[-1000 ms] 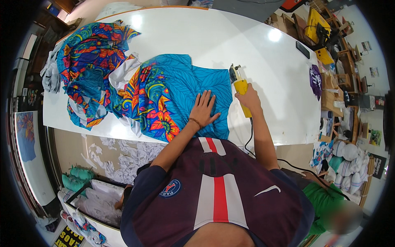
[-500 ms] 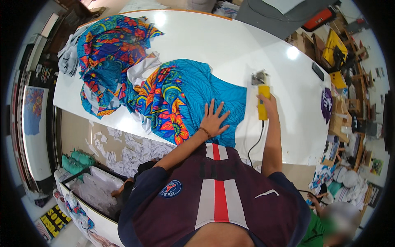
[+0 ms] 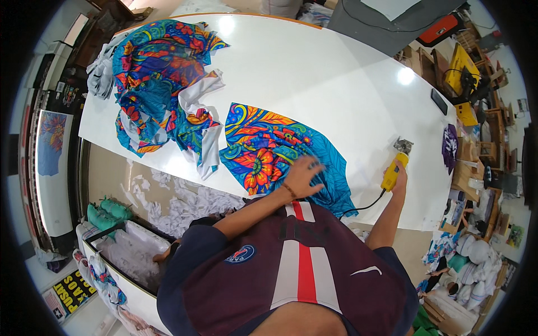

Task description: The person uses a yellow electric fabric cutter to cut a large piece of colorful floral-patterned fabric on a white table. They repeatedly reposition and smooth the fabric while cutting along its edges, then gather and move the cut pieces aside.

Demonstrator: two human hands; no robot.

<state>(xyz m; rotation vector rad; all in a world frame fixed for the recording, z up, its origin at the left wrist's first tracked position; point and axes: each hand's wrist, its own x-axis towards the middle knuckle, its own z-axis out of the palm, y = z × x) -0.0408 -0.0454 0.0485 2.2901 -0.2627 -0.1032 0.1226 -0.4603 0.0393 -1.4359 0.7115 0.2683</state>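
So, L fingers spread over floral cloth, R fingers round yellow cutter, fabric heap L, phone far R.

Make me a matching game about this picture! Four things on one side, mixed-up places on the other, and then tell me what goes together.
Things:
1. Cutter
2. Phone
3. Left hand
4. White scraps

Places:
A. On the floor
B. Over the flowery cloth
C. In the right hand
D. Near the right edge of the table

Pairs: 1-C, 2-D, 3-B, 4-A
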